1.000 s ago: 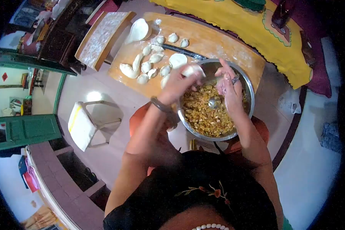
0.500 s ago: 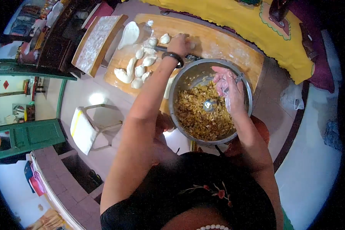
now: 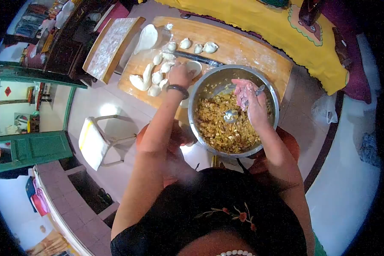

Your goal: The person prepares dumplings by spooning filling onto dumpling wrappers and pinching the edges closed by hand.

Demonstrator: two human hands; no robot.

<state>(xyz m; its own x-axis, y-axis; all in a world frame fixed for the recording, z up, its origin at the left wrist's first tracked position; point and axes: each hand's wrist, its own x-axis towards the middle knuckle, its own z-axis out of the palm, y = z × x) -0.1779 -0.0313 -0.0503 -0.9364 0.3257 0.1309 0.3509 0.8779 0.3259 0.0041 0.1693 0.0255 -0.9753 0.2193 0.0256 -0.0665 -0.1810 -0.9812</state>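
My left hand point(image 3: 181, 76), a dark bangle on its wrist, is at the near side of the wooden board point(image 3: 251, 51). Its fingers are closed on the edge of a round dough wrapper point(image 3: 195, 68). Around it lie several filled dumplings point(image 3: 157, 77), and a dark rod point(image 3: 198, 58) rests just beyond. Over the steel bowl point(image 3: 193, 121) of chopped filling point(image 3: 226, 134), my right hand point(image 3: 249, 96) is floury, with curled fingers around a thin grey metal utensil point(image 3: 259, 89). The kind of utensil is unclear. A shiny round metal piece point(image 3: 230, 116) shows amid the filling.
Flattened dough point(image 3: 148, 38) lies at the board's far left corner, with a long dough piece point(image 3: 141, 81) nearer. A floured wooden tray point(image 3: 113, 49) is left of the board. A white-seated chair point(image 3: 91, 143) stands at left; a yellow cloth point(image 3: 260, 25) hangs behind.
My left hand has come back from the board's far side toward me and now grips a wrapper. Dumplings it had covered are visible. My right hand has shifted slightly left over the bowl.
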